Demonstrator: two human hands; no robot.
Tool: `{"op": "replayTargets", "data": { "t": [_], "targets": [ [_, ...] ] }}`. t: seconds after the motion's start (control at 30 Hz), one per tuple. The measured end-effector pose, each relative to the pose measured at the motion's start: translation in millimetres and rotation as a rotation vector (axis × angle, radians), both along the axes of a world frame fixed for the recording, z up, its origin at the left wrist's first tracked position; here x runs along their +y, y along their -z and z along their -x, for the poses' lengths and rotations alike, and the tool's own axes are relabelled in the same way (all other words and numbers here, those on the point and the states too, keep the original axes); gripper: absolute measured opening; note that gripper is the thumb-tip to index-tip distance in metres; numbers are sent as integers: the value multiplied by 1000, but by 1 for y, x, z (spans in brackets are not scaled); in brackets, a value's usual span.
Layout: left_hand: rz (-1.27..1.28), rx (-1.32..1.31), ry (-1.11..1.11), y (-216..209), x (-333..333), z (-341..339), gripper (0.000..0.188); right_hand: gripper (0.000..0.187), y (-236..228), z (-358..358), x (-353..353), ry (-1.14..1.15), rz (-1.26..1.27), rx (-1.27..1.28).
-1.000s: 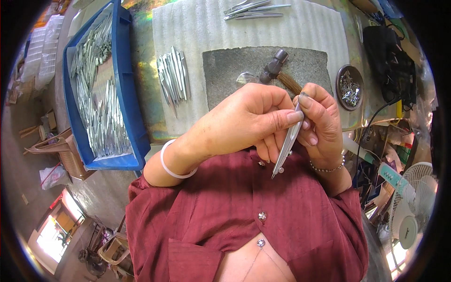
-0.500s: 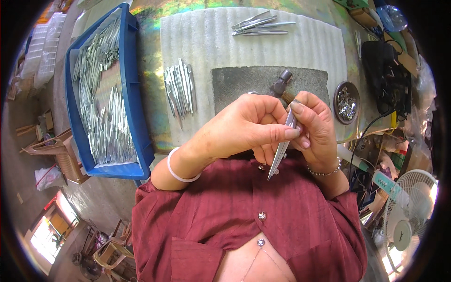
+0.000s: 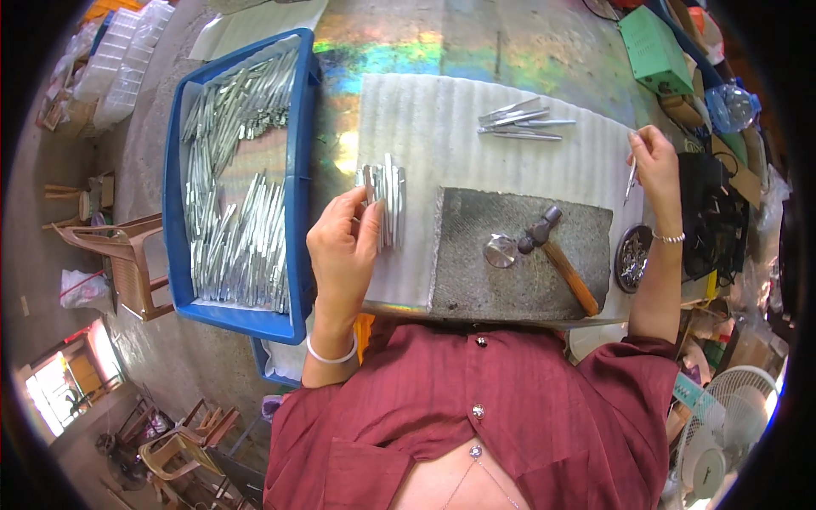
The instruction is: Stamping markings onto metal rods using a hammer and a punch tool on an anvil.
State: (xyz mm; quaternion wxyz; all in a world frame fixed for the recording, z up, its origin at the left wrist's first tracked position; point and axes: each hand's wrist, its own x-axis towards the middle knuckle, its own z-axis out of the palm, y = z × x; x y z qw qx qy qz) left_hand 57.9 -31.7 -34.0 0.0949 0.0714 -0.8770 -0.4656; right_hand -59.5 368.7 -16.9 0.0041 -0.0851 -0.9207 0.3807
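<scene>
Silvery, slim metal tweezers stayed pinched in the right hand, now swung right of the grey stone slab; the left hand had parted, fingering a stack of metal strips.

Beside the grey stone slab, the left hand covers the lower ends of the small stack of metal strips, and whether its fingertips pinch one strip or only rest on the stack cannot be told. Right of the slab, the right hand hides the upper part of the thin metal piece it holds; the piece is too small to make out its shape. The round dish at the slab's right edge is partly behind the right forearm, its contents too small to identify. The slab's near edge is hidden by the red shirt.
</scene>
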Motion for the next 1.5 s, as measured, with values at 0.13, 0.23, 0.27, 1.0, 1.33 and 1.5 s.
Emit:
{"op": "replayTargets", "data": {
  "t": [0.13, 0.23, 0.27, 1.0, 1.33, 1.5],
  "targets": [
    [302, 75, 27, 20, 3, 15, 19, 21, 39, 23, 12, -58, -473, -9],
    [386, 12, 47, 25, 7, 17, 21, 19, 41, 20, 7, -68, -512, -2],
    [418, -23, 44, 25, 9, 17, 22, 19, 38, 14, 4, -81, -519, 58],
    [422, -343, 735, 29, 124, 196, 20, 42, -25, -160, -95, -397, -245, -8],
    [456, -153, 689, 28, 121, 189, 17, 18, -17, -173, -59, -8, 183, 29],
    [223, 34, 459, -10, 106, 159, 13, 16, 9, -171, 8, 388, 162, 95]
  ]
}}
